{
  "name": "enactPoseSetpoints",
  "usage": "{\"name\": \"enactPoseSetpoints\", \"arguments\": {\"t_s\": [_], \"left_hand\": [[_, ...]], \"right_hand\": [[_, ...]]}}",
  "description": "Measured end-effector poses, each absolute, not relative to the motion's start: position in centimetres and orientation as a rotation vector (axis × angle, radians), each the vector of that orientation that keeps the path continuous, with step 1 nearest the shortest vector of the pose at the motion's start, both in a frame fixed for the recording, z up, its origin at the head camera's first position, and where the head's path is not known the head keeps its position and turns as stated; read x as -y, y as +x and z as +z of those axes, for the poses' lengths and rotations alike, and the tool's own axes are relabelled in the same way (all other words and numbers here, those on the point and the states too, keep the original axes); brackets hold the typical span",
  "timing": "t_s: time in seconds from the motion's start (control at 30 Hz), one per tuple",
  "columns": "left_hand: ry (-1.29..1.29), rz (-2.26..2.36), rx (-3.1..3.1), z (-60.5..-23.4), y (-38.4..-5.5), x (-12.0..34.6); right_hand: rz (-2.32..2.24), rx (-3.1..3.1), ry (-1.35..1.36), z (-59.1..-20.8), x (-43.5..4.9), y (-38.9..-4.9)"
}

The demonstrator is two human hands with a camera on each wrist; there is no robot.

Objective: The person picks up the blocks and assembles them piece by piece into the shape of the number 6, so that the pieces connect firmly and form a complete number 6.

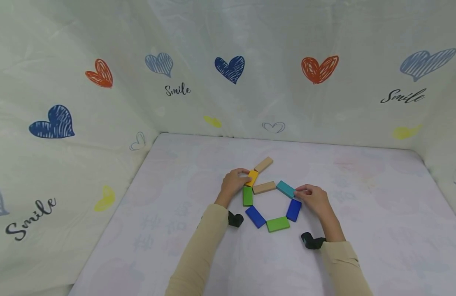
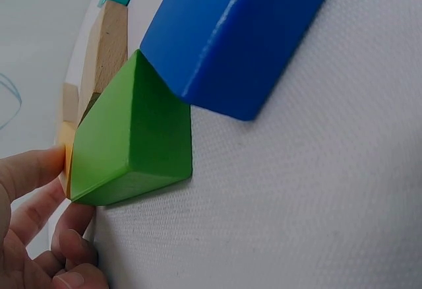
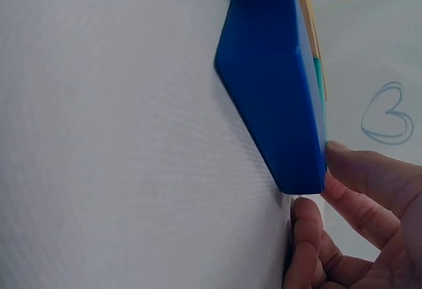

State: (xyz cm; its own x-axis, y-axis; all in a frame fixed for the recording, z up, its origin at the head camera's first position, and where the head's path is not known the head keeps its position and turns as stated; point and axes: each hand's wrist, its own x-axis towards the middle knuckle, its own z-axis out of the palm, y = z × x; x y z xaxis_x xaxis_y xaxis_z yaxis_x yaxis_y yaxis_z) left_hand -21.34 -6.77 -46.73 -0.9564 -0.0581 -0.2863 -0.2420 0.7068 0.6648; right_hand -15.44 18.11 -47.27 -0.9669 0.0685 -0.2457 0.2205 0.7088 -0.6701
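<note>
My left hand [image 1: 233,183] pinches a yellow block [image 1: 254,176] between thumb and fingers, at the top of a green block [image 1: 247,196]. In the left wrist view, that green block [image 2: 105,137] hides most of the yellow one. On the other side, my right hand [image 1: 315,198] pinches the right end of a teal block [image 1: 285,189]. A blue block [image 1: 294,210] lies just below it and largely covers the teal one in the right wrist view. One plain wooden block [image 1: 264,188] spans between the green and teal blocks; another wooden block [image 1: 263,164] slants up from the yellow one.
A second blue block [image 1: 255,217] and a lower green block [image 1: 278,224] complete a ring of blocks lying on the white tabletop [image 1: 168,185]. Black wrist-worn devices [image 1: 235,219] show by both sleeves. A pale curtain [image 1: 272,94] with printed hearts hangs behind the table.
</note>
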Motion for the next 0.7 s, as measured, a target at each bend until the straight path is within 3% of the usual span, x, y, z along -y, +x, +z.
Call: {"name": "enactPoseSetpoints", "arguments": {"t_s": [0.7], "left_hand": [[-0.225,1.091,-2.684,-46.70,-21.31,6.71]], "right_hand": [[-1.115,-2.693,0.219,-47.19,-18.29,-15.29]]}}
